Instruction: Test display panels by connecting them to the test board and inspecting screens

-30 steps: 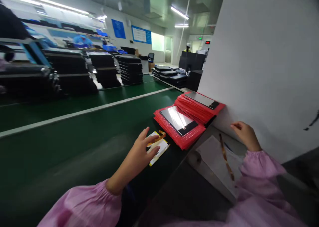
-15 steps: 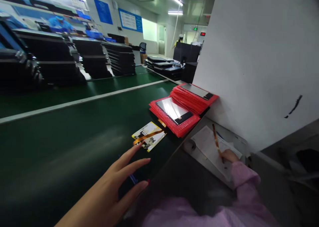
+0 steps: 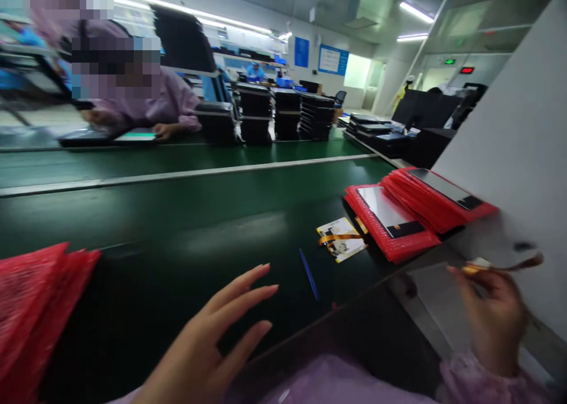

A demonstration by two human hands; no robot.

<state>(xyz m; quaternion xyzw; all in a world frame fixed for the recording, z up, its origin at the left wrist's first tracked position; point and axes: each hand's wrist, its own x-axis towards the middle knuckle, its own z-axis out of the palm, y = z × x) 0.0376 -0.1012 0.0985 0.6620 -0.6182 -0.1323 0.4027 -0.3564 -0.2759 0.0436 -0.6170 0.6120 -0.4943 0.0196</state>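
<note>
My left hand (image 3: 221,327) hovers over the near edge of the green bench (image 3: 186,227), fingers spread and holding nothing. A blue pen-like stick (image 3: 309,275) lies just to its right. Past that is a white and yellow circuit board (image 3: 342,240) with an orange flat cable across it. Raised at the right, my right hand (image 3: 494,309) pinches a brownish-orange flex cable (image 3: 509,267), blurred at its far end. Display panels (image 3: 390,212) rest on red bubble-wrap bags (image 3: 410,247) beyond the board.
More red bubble bags (image 3: 39,297) sit at the left. Across the bench a person in a pink smock (image 3: 172,97) handles flat panels. Stacks of black panels (image 3: 254,111) line the far side. A white wall (image 3: 522,156) bounds the right, above a lower shelf with papers.
My view has swung left, bringing the co-worker and left-hand bags into sight. My right hand has lifted the flex cable from above the papers. My left hand stays spread, now farther from the board.
</note>
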